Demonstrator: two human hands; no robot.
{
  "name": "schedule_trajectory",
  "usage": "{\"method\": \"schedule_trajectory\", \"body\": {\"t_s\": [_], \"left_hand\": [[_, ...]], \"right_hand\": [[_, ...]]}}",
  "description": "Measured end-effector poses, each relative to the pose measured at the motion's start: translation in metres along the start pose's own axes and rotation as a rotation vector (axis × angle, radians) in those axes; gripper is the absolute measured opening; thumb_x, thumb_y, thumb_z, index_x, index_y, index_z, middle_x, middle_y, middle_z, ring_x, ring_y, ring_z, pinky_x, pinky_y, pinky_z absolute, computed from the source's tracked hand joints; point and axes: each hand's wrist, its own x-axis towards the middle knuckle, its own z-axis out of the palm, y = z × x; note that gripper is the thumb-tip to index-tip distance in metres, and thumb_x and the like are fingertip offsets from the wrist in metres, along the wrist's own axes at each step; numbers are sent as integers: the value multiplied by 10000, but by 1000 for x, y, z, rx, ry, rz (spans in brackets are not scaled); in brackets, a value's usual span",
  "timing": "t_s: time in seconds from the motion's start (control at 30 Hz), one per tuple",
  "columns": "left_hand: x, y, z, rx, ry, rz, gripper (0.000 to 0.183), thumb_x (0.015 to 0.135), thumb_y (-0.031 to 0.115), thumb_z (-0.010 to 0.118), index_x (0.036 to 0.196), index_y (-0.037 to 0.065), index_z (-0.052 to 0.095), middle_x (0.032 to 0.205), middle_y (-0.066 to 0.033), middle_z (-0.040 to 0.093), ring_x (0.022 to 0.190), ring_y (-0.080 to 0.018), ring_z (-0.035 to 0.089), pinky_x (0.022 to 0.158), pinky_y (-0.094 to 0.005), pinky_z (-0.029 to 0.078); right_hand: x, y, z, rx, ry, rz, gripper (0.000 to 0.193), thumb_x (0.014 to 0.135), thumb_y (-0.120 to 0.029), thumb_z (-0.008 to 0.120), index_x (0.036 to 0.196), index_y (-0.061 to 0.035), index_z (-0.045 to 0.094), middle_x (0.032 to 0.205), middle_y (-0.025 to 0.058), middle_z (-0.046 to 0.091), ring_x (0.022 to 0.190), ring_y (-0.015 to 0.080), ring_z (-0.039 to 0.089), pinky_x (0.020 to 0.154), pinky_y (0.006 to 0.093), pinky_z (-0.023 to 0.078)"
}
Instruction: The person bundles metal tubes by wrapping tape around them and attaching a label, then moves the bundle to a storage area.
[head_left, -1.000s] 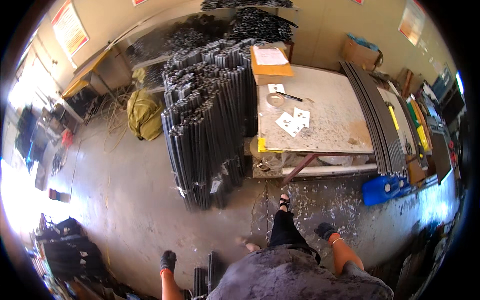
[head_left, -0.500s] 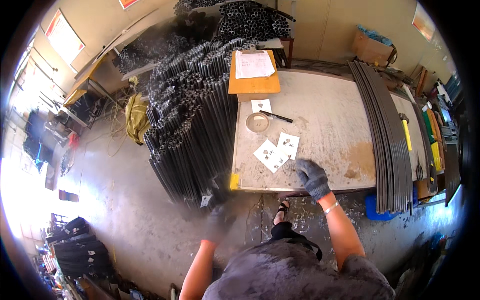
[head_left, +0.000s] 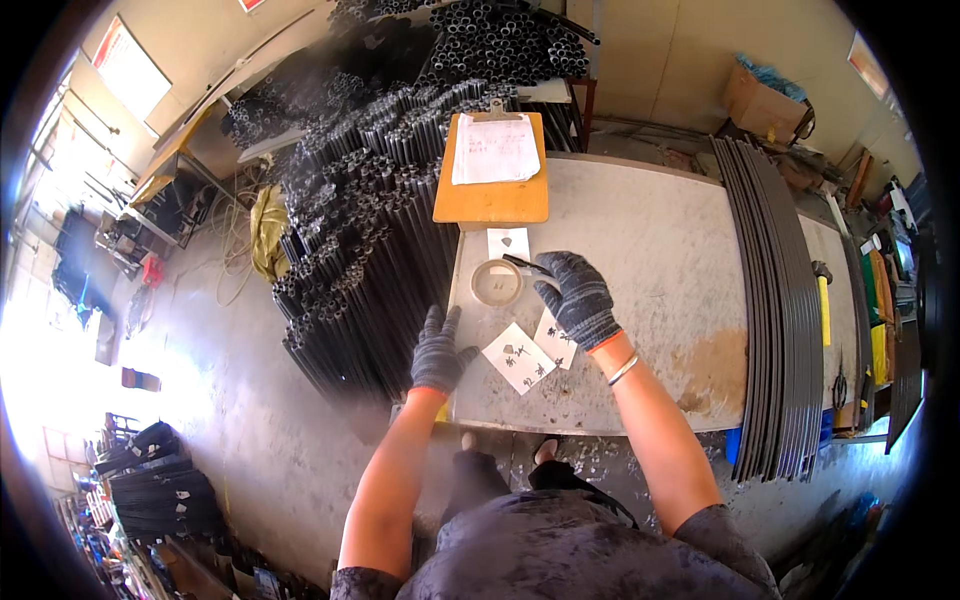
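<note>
My right hand [head_left: 577, 300], in a grey knit glove, is over the table [head_left: 650, 290] with its fingers closed on the right end of a black marker pen [head_left: 522, 264]. The pen's other end sticks out toward a round, shallow beige dish [head_left: 497, 284]. Small white cards with dark marks lie below the dish; one card [head_left: 518, 358] is in full view, while my right wrist partly covers another. My gloved left hand [head_left: 437, 352] is open with fingers spread, at the table's left edge beside upright dark metal tubes [head_left: 375, 270].
A clipboard with paper [head_left: 490, 195] rests at the table's far left, a small card [head_left: 508, 243] below it. Long dark strips [head_left: 780, 320] lie across the right side, near a yellow-handled hammer [head_left: 824, 300]. A cardboard box [head_left: 763, 103] stands at the back right.
My right hand has gone from the table's near edge up to the marker pen and closed on it. The left hand has risen to the table's left edge. My view has shifted.
</note>
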Motion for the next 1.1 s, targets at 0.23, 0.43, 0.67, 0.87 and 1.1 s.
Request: {"method": "schedule_trajectory", "body": {"t_s": [0.23, 0.43, 0.67, 0.87, 1.1], "left_hand": [[29, -34, -1, 134, -77, 54, 193, 882, 200, 489, 967, 112, 637, 934, -103, 640, 935, -304, 586, 819, -406, 483], [28, -52, -27, -506, 108, 204, 102, 832, 127, 600, 885, 48, 638, 855, -163, 642, 797, -336, 613, 705, -408, 496], [26, -40, -84, -1070, -195, -216, 59, 857, 74, 623, 869, 30, 660, 736, -15, 631, 654, -90, 544, 594, -250, 458], [27, -29, -113, -1164, -146, -259, 55, 861, 102, 643, 862, 56, 673, 716, 38, 601, 631, -41, 503, 541, -199, 409], [26, -35, -114, -1132, -73, -140, 117, 906, 128, 593, 940, 48, 670, 748, 38, 631, 547, -31, 468, 492, -193, 399]], "right_hand": [[-29, 92, -10, -224, 181, 248, 236, 808, -216, 614, 1009, -93, 635, 976, 150, 635, 932, 331, 589, 848, 439, 465], [-65, 106, 12, -466, -93, 665, 331, 751, -273, 692, 1036, -110, 651, 1030, 147, 611, 975, 333, 573, 851, 437, 468], [-42, 94, 31, -420, -76, 791, 303, 697, -268, 742, 962, -139, 670, 967, 150, 603, 947, 341, 578, 828, 437, 478], [-26, 121, 38, -493, -229, 780, 177, 706, -233, 691, 824, -102, 683, 909, 180, 629, 871, 352, 611, 791, 433, 503], [-40, 132, 37, -362, -189, 717, 216, 693, -232, 703, 860, -98, 672, 891, 174, 639, 868, 347, 615, 778, 428, 501]]}}
